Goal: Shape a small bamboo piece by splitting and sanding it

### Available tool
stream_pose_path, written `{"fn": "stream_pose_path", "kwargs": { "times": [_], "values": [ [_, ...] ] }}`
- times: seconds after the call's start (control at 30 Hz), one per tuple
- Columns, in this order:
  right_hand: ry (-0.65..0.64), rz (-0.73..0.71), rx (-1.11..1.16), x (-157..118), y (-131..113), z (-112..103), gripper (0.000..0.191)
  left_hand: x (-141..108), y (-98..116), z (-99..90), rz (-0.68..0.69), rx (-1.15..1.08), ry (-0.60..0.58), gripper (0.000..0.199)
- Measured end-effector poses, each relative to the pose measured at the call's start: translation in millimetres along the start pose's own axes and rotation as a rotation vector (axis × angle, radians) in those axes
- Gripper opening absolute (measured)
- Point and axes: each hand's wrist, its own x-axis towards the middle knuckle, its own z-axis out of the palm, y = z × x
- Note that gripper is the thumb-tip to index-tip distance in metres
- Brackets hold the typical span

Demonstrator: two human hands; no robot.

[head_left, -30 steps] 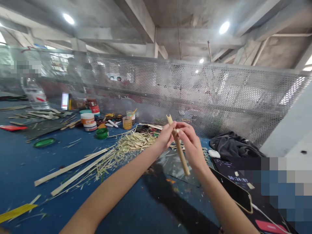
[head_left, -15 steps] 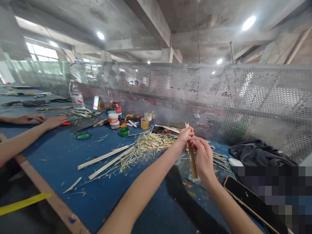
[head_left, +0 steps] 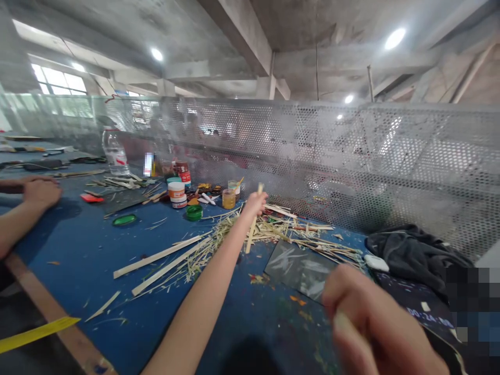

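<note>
My left hand is closed around a pale, flat bamboo strip, reaching out over the heap of thin bamboo shavings. The strip's upper end shows above the fingers and its lower end slants down beneath them. Close to the camera, at the lower right, is my right hand, blurred, with its fingers curled in. Whatever it may hold is hidden. Beyond it a scuffed dark board lies on the blue table, with a bundle of thin sticks at its far edge.
Two long strips lie left of the shavings. Paint jars, a green lid and a water bottle stand farther back. A perforated metal screen borders the table. Another person's hand rests at left; dark cloth lies right.
My hands have parted: the left carried the bamboo strip leftward over the shavings, and the right came back toward the camera. The other person's hands moved left, away from the red object.
</note>
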Motion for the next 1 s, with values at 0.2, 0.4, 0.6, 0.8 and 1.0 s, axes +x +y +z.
{"fn": "stream_pose_path", "kwargs": {
  "times": [0.2, 0.4, 0.6, 0.8, 1.0],
  "values": [
    [0.259, 0.486, -0.017, 22, 55, -27, 0.016, -50, 18, 71.6, 0.084, 0.333, -0.557, 0.026],
    [0.257, 0.683, 0.270, 26, 95, -36, 0.028, -74, 47, 71.1, 0.537, 0.385, -0.410, 0.029],
    [0.207, 0.670, 0.238, 29, 90, -35, 0.029, -94, 69, 60.8, 1.040, 0.332, -0.229, 0.016],
    [0.178, 0.593, 0.112, 29, 80, -43, 0.019, -106, 67, 65.2, 1.320, 0.544, -0.177, 0.031],
    [0.072, 0.435, -0.105, 27, 70, -39, 0.023, -119, 74, 64.9, 1.122, 0.491, -0.278, 0.028]
  ]
}}
